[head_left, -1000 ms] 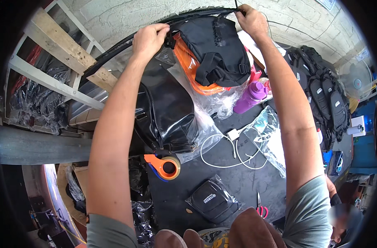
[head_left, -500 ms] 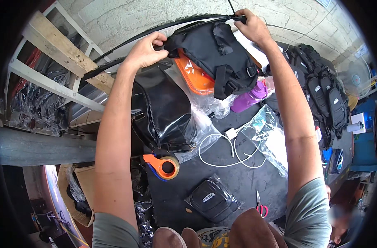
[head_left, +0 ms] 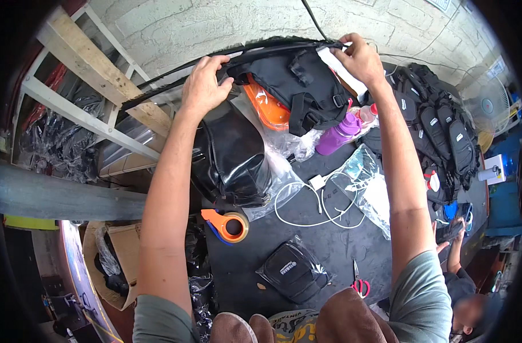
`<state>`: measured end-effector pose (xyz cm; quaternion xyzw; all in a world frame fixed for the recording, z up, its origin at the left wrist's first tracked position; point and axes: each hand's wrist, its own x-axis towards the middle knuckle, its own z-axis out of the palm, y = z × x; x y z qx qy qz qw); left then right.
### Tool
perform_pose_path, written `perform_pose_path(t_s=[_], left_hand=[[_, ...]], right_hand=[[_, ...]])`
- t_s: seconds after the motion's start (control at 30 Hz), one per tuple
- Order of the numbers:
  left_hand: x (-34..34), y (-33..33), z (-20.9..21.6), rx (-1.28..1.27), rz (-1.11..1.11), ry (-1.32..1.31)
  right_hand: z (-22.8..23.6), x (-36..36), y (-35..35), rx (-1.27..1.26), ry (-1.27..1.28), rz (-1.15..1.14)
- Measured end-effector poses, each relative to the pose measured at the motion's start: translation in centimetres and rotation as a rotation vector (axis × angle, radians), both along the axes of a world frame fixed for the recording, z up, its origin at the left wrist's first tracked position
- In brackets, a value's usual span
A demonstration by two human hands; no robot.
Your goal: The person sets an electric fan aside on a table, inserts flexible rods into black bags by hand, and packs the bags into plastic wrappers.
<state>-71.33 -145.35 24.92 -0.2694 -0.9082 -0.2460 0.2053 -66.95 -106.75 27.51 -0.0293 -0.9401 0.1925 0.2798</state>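
Note:
A long black strip with frayed edges curves along the wall across the far side of the table. My right hand pinches its right end. Near the strip's middle, my left hand has its thumb and fingers apart, beside the upper left corner of a black fabric bag with buckled straps. The fingertips lie close to the strip; whether they touch it is hard to see. Under the bag, an orange tray shows partly. A glossy black bag stands below my left hand.
A purple bottle, a white cable, an orange tape dispenser, a plastic-wrapped black pouch and red-handled scissors lie on the table. Black backpacks pile up at right. Another person holds a dark object nearby.
My left hand has loosened from the black bag's corner, its fingers spreading. The right hand still grips the strip's end. The view has shifted, and another person's hands now show at right.

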Motion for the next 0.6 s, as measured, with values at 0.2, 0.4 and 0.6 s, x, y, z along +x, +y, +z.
perform_pose_path(t_s=[0.2, 0.4, 0.6], left_hand=[[0.7, -2.2, -1.5, 0.096, 0.004, 0.146], [3.7, -6.6, -1.6, 0.127, 0.044, 0.128], [13.8, -10.2, -0.7, 0.279, 0.131, 0.121]], right_hand=[[0.2, 2.8, -0.8, -0.018, -0.040, 0.031], [-0.3, 3.5, -0.9, -0.008, -0.038, 0.029], [0.1, 5.0, -1.3, 0.005, -0.029, 0.061]])
